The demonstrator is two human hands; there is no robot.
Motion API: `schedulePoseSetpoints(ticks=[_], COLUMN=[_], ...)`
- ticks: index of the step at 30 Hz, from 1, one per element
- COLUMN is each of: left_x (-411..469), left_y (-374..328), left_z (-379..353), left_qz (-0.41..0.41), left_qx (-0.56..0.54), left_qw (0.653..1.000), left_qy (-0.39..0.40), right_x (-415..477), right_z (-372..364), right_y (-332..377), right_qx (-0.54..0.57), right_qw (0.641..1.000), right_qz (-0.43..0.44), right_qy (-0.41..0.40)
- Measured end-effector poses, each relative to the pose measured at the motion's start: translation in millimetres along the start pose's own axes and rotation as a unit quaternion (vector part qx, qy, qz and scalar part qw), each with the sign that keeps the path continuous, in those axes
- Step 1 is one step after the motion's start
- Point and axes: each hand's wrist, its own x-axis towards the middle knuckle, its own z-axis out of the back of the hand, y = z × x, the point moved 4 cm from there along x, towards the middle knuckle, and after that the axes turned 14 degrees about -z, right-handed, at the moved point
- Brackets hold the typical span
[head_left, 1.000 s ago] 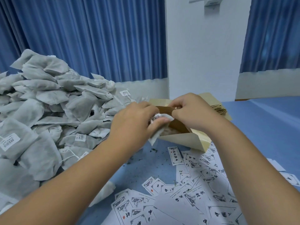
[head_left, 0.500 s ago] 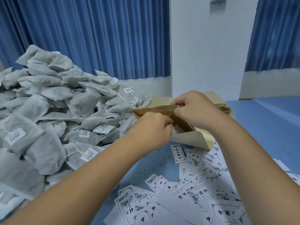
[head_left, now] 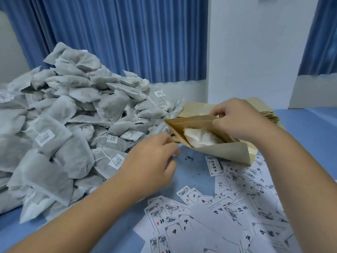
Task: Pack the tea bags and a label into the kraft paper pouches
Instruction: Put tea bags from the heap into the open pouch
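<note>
My right hand [head_left: 237, 119] pinches the upper lip of a kraft paper pouch [head_left: 218, 150] and holds its mouth wide, tilted toward the left. A white tea bag [head_left: 198, 137] lies inside the pouch. My left hand [head_left: 155, 161] hovers just left of the pouch mouth, fingers loosely curled, holding nothing. A big heap of grey tea bags [head_left: 73, 128] with tagged strings fills the left side of the table. Printed paper labels [head_left: 228, 212] lie scattered on the blue table below the pouch.
A stack of flat kraft pouches [head_left: 264, 110] lies behind my right hand near the white wall. Blue curtains hang at the back. Loose tea crumbs dot the blue table surface [head_left: 193, 172] between the heap and the labels.
My left hand pushed the tea bag into the pouch, let go and drew back to the left. My right hand kept hold of the pouch's lip.
</note>
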Motion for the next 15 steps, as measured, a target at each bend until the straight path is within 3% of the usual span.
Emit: schedulePoseSetpoints(ticks=[4,6,11,15], left_x=[-36,-52,-65,-56], left_y=[60,82,104,107], left_z=[-2,-3,-27,-41], left_qz=[0.098,0.138,0.178,0.232], left_qx=[0.126,0.164,0.155,0.175], left_qw=[0.961,0.932,0.912,0.903], left_qy=[0.225,0.293,0.336,0.316], right_x=[-2,-3,-5,-6], right_z=[-6,-11,-21,-21], right_y=[3,4,9,11], right_qx=[-0.014,-0.022,-0.05,-0.062], right_qw=[1.0,1.0,0.999,0.998], right_qz=[0.0,0.0,0.009,0.015], right_qy=[0.005,0.009,0.019,0.007])
